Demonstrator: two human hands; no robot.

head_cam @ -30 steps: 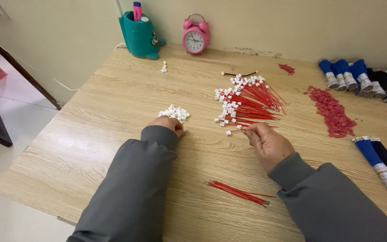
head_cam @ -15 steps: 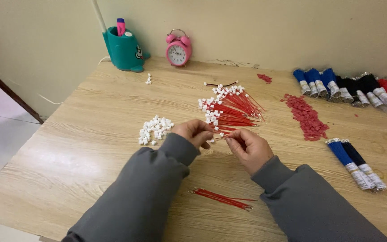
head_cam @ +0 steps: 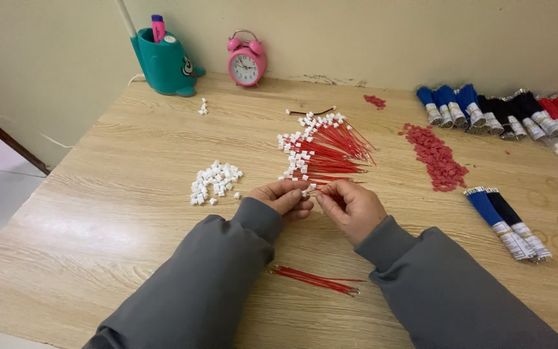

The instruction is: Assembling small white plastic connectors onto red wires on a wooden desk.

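My left hand [head_cam: 284, 196] and my right hand [head_cam: 350, 203] meet over the middle of the wooden table [head_cam: 104, 213]. Between their fingertips sits a small white connector [head_cam: 307, 190]; the left hand pinches it while the right hand holds a thin red wire at it. Just beyond the hands lies a fan of red wires with white connectors on their ends [head_cam: 321, 150]. A loose pile of white connectors [head_cam: 214, 181] lies to the left of my left hand. A small bundle of bare red wires [head_cam: 314, 280] lies between my forearms.
A strip of small red pieces [head_cam: 437, 157] lies to the right. Blue, black and red wire bundles [head_cam: 498, 110] line the back right, with two more bundles [head_cam: 508, 220] nearer. A teal pen holder [head_cam: 163, 61] and a pink alarm clock [head_cam: 247, 61] stand against the wall.
My left hand left the pile of white connectors and moved right. Both hands came together in front of the wire fan with a connector between them.
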